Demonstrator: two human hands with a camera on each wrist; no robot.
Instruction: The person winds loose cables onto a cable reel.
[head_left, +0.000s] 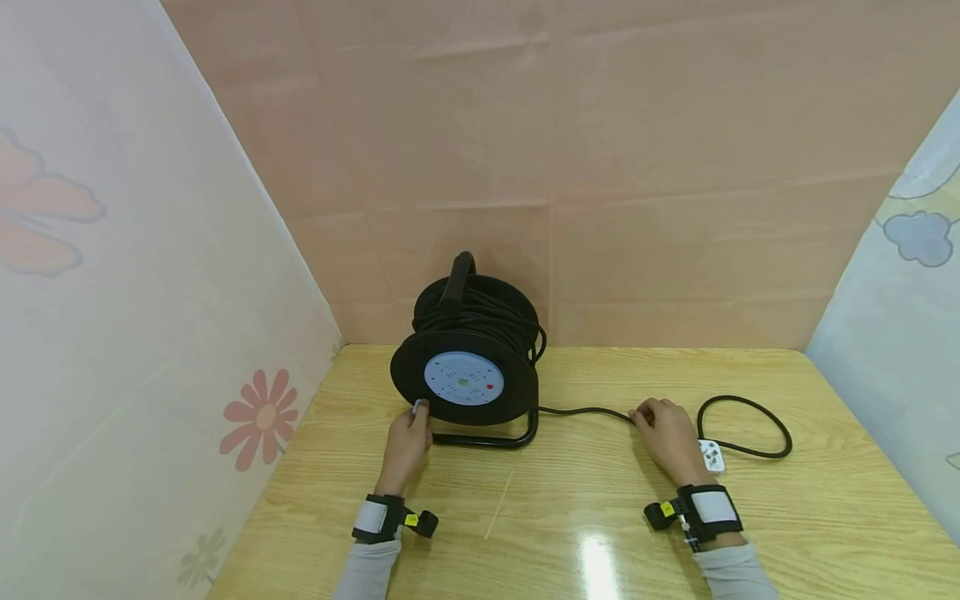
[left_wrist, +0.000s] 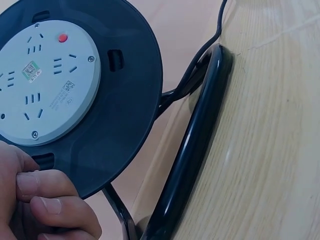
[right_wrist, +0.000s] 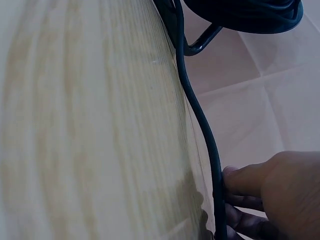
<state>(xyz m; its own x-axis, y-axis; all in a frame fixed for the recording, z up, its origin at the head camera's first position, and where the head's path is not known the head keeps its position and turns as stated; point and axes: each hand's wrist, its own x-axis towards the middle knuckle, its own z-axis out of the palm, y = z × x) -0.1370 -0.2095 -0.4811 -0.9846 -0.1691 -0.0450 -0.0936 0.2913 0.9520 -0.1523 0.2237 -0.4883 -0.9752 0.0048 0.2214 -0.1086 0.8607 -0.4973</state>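
A black cable reel [head_left: 465, 367] with a grey socket face [left_wrist: 47, 80] stands upright on its tube stand [left_wrist: 195, 150] at the back middle of the wooden table [head_left: 570, 517]. My left hand [head_left: 418, 412] grips the reel's lower left rim, with its fingers [left_wrist: 45, 200] curled at the disc's edge. A black cable [head_left: 585, 410] runs from the reel to the right. My right hand [head_left: 643, 414] pinches this cable [right_wrist: 200, 115] low over the table. Past the hand the cable loops [head_left: 750, 425] and ends in a white plug [head_left: 711, 455] by my right wrist.
Pink panels close off the back, and patterned sheets [head_left: 112, 333] stand along both sides of the table. The table's front half is bare wood with a bright glare spot [head_left: 596, 558].
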